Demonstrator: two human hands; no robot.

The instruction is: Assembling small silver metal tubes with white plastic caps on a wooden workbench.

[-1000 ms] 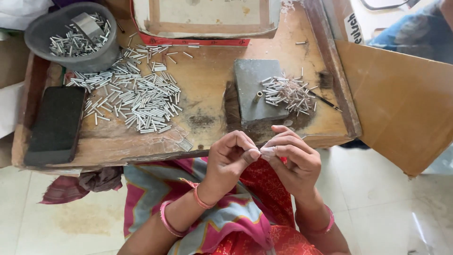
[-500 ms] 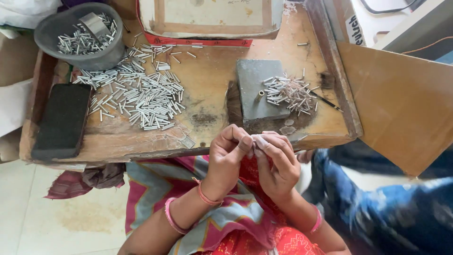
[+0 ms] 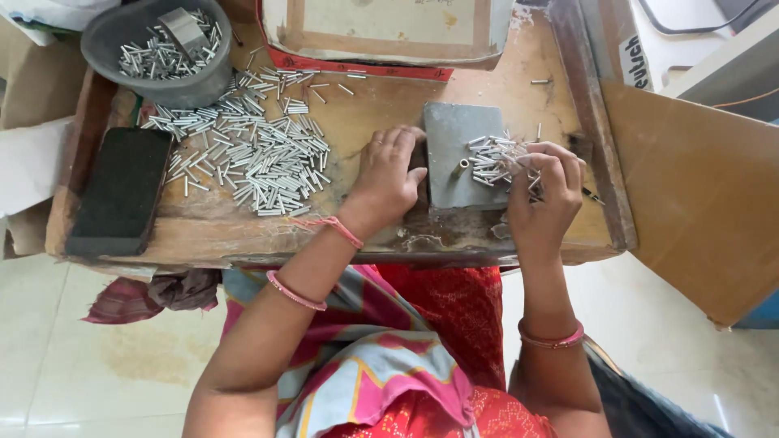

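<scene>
Metal pins (image 3: 497, 159) under right hand (image 3: 542, 199); left hand (image 3: 388, 177) beside grey block (image 3: 454, 154).

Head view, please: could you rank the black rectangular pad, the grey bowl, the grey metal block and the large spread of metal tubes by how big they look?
1. Large spread of metal tubes
2. Grey bowl and black rectangular pad: too alike to rank, and the frame crops the bowl
3. Grey metal block, partly covered by the left hand

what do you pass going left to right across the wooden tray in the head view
black rectangular block → big loose pile of small metal tubes → left hand → grey slab → small pile of tubes → right hand → tray's right wall
</scene>
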